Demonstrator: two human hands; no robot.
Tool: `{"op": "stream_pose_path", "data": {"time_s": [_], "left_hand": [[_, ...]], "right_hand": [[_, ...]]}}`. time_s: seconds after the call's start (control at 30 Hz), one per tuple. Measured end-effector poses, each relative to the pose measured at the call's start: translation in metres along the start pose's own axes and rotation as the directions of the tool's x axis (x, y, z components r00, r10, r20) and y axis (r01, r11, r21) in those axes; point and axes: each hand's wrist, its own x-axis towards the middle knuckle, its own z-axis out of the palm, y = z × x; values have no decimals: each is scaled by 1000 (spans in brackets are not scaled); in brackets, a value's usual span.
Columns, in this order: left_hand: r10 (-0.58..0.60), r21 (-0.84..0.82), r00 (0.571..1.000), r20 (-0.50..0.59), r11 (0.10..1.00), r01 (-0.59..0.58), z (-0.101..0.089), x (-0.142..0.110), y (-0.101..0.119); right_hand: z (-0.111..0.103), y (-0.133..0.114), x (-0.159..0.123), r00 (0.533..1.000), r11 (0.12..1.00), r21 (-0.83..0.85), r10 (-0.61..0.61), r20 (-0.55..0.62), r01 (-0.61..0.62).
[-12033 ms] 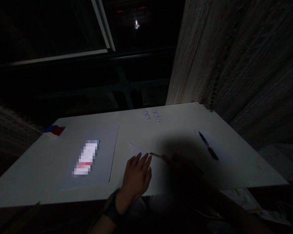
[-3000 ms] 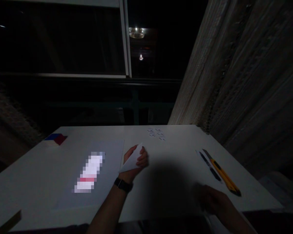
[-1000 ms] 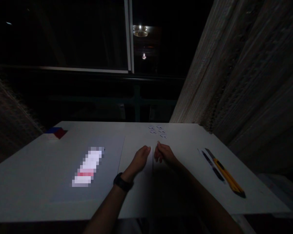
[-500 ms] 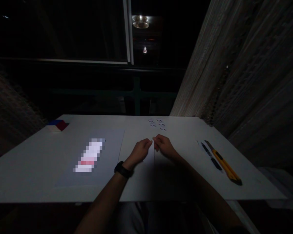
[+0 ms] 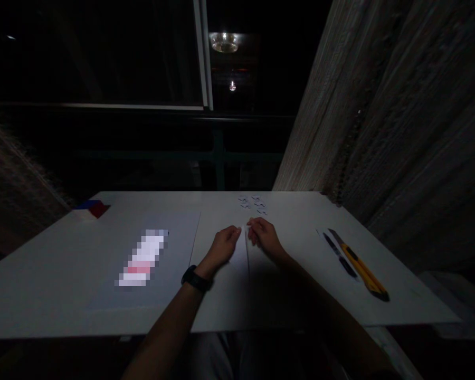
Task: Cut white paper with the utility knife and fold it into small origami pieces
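One head view, looking forward and down over the tabletop [image 5: 285, 295]
I get my only picture from the wearer's head, just above and behind the near edge of the tabletop; it faces across to the dark window [image 5: 103, 53] beyond the far edge, takes in the tabletop's whole width, and shares its scene with no second view.

Dark window [image 5: 103, 58]; curtain [image 5: 314, 105] at right; 1 white table [image 5: 63, 279].

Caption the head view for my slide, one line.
Left hand holding white paper, right hand close beside it; black pen and yellow cutter lying to the right.
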Motion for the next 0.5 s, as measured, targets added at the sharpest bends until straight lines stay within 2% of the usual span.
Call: {"op": "stream_pose_path", "data": {"time_s": [0.27, 0.5], "left_hand": [[20, 31, 996, 82, 999, -23, -2, -2, 5], [15, 67, 996, 86, 998, -21, -1, -2, 4]], "right_hand": [[1, 2, -2, 999, 998, -57, -34, 27, 36], [-2, -4, 0, 998, 1000, -3, -10, -64, 10]]}}
